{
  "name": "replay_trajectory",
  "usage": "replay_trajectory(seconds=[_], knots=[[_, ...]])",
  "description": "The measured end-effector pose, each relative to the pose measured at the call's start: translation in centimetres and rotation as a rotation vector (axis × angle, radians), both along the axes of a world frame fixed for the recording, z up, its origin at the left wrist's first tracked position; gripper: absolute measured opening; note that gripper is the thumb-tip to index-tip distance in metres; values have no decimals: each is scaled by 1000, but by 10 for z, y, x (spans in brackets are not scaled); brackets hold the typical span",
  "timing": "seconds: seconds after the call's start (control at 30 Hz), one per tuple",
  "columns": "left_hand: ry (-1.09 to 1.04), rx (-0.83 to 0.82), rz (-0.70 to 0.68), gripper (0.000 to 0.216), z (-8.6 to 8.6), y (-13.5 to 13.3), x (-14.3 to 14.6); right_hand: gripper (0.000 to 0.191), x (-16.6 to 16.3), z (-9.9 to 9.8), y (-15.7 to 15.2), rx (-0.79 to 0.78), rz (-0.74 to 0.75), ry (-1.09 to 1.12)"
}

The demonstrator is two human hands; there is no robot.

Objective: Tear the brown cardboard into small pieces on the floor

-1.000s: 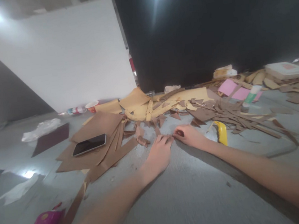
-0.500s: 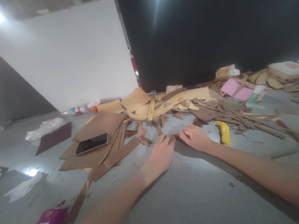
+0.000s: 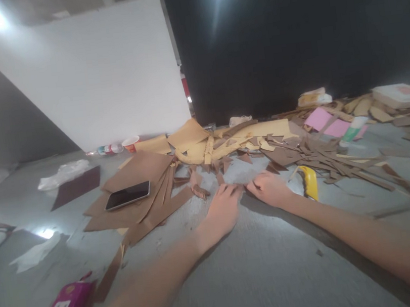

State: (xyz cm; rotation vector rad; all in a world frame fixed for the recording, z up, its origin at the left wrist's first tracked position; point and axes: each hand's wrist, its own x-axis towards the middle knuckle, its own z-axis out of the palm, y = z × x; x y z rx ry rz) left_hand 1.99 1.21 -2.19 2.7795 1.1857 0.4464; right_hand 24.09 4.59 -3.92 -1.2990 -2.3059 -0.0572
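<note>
Near the middle of the table, my left hand (image 3: 224, 210) and my right hand (image 3: 270, 189) rest close together, fingertips almost meeting. Both are closed, pinching a small brown piece of card or leather (image 3: 241, 187) that is mostly hidden under the fingers. Just beyond my left hand lies a curled, ridged brown piece (image 3: 199, 191). Small brown triangular scraps (image 3: 244, 157) are scattered past the fingertips. To the right of my right hand is a yellow-handled tool (image 3: 309, 182), perhaps a cutter.
On the left, a phone (image 3: 128, 196) lies on brown sheets (image 3: 141, 168), and a purple packet (image 3: 68, 302) sits at the near left. Brown strips (image 3: 335, 162) are piled on the right. A paper cup (image 3: 131, 143) and tan sheets (image 3: 187, 133) are at the back.
The whole view has shifted slightly to the right. My right hand has drawn very slightly away from the left, and both keep hold of the small brown piece.
</note>
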Motion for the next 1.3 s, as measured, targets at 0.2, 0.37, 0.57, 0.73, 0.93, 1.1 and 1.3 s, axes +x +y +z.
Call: replay_trajectory(seconds=[0.2, 0.37, 0.57, 0.73, 0.93, 1.1, 1.3], knots=[[-184, -27, 138, 41, -10, 4, -1, 55, 1, -2, 0, -3, 178, 22], [-276, -46, 145, 21, -7, 4, -2, 55, -1, 0, -3, -50, 216, 58], [-294, -96, 171, 10, -1, 4, -1, 50, -2, 4, -5, -47, 251, 71], [-309, -112, 165, 14, 0, 3, -1, 28, -2, 11, -5, -57, 277, 87], [-359, -98, 153, 17, 3, 2, -1, 24, -1, 8, -3, -72, 250, 170], [-389, -97, 185, 16, 3, 1, -1, 24, 0, 8, -4, -64, 269, 218], [-234, 34, 193, 29, -3, 2, -1, 31, 2, 7, -4, 93, 234, 57]])
